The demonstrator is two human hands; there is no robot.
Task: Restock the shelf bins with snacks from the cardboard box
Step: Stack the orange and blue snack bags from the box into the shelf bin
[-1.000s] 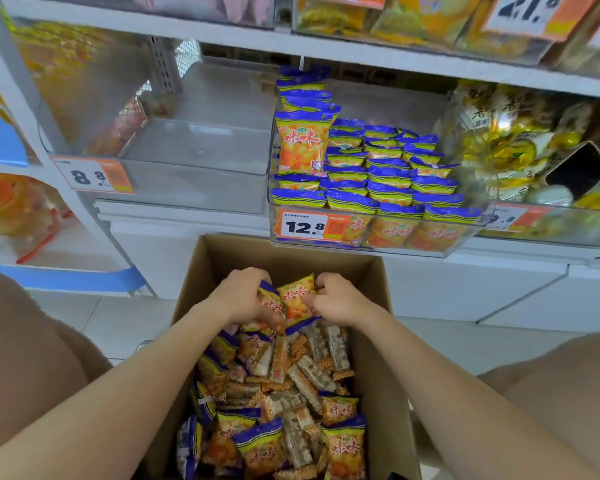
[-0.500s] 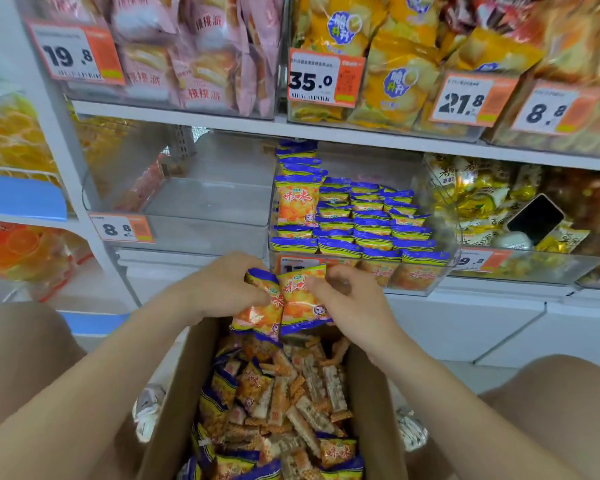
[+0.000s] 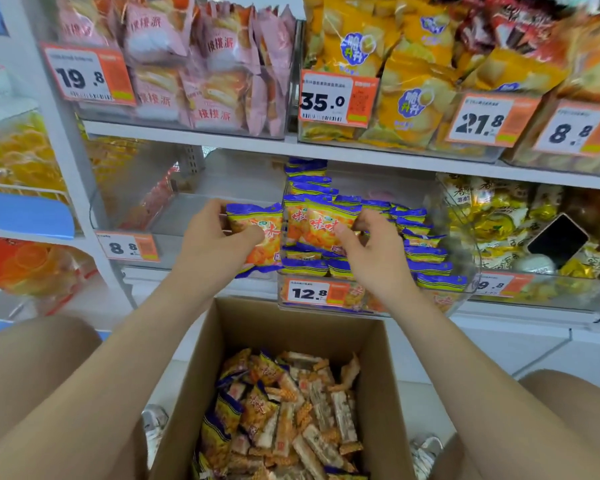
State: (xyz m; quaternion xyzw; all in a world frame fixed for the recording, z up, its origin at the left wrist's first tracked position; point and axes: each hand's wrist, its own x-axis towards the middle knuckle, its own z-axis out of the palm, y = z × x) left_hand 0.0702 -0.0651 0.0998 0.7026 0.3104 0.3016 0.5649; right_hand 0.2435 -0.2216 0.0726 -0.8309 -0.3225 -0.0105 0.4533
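At the far left of the lower shelf sits a clear bin with an orange 8.8 price tag.

Just right of it, your left hand is raised to shelf height. Its fingers are curled round the back of a snack packet and the thumb presses its front. That packet is orange, with a blue band along the top and bottom seams and red characters across its face. It hangs upright just outside the left edge of the next bin.

Your right hand holds a second packet of the same orange and blue design. Thumb and fingers are clamped on its lower right corner. This one is upright over the front left part of the bin tagged 12.8, right against the packets standing behind it. Whether it touches them, you cannot tell.

That clear bin is filled with rows of matching packets, their blue tops stepping down toward the front.

Below, between your forearms, the cardboard box stands open on the floor. The loose snacks heaped in it are a mix: more orange and blue packets, plus narrow clear-wrapped bars.

To the right of the 12.8 bin, gold-wrapped goods fill the neighbouring bin.
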